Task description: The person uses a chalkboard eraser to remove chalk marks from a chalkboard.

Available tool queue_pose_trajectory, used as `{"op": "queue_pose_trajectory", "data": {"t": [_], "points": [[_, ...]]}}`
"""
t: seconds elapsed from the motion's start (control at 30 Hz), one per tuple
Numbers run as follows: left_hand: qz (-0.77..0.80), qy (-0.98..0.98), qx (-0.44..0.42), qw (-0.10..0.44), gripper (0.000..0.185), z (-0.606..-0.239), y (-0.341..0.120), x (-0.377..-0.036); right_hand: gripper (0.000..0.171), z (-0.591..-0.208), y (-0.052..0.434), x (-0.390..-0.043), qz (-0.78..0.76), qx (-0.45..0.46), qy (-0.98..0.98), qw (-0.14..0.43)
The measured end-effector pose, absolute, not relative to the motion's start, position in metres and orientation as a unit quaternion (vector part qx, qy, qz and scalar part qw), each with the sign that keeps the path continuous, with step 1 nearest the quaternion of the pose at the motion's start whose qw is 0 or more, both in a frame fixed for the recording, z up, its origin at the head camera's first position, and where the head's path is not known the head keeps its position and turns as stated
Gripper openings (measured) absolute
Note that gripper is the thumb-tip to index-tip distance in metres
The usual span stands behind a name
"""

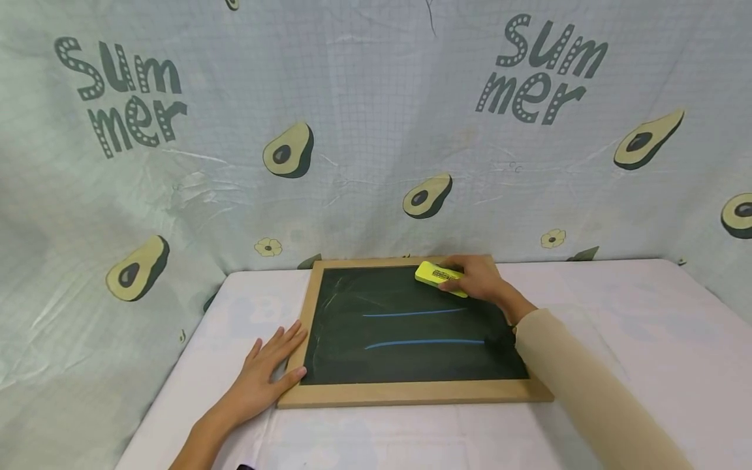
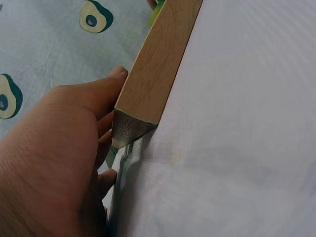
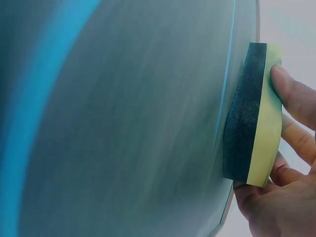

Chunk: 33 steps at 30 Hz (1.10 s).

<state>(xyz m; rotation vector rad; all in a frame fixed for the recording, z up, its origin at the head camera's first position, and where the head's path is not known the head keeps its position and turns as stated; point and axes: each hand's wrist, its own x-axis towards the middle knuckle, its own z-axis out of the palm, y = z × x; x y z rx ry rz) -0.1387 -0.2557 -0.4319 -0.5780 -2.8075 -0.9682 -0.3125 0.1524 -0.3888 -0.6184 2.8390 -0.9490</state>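
1. The chalkboard [image 1: 411, 326], framed in wood, lies flat at the centre of the head view on the white-covered bench [image 1: 617, 307].
2. The right hand [image 1: 478, 277] grips a yellow eraser [image 1: 439, 278] at the board's upper right, fingers curled over its back; the right wrist view shows its dark felt face [image 3: 242, 113] pressed against the board.
3. Two blue chalk lines [image 1: 414, 313] run across the board below the eraser, in the middle of the frame.
4. The left hand [image 1: 267, 375] rests flat with fingers spread at the board's lower left corner, thumb and fingertips touching the wooden frame [image 2: 158, 64].
5. An avocado-print cloth [image 1: 376, 130] hangs behind, filling the upper frame.
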Motion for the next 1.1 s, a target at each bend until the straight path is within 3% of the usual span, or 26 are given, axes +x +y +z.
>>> {"op": "queue_pose_trajectory", "data": {"t": [0.27, 1.1], "points": [[-0.321, -0.926, -0.189, 0.054, 0.064, -0.432, -0.258, -0.138, 0.056, -0.391, 0.122, -0.314, -0.334, -0.202, 0.917, 0.077], [-0.313, -0.929, -0.188, 0.056, 0.064, -0.431, -0.257, -0.141, 0.052, -0.389, 0.013, -0.305, -0.324, -0.258, 0.906, 0.088]]}}
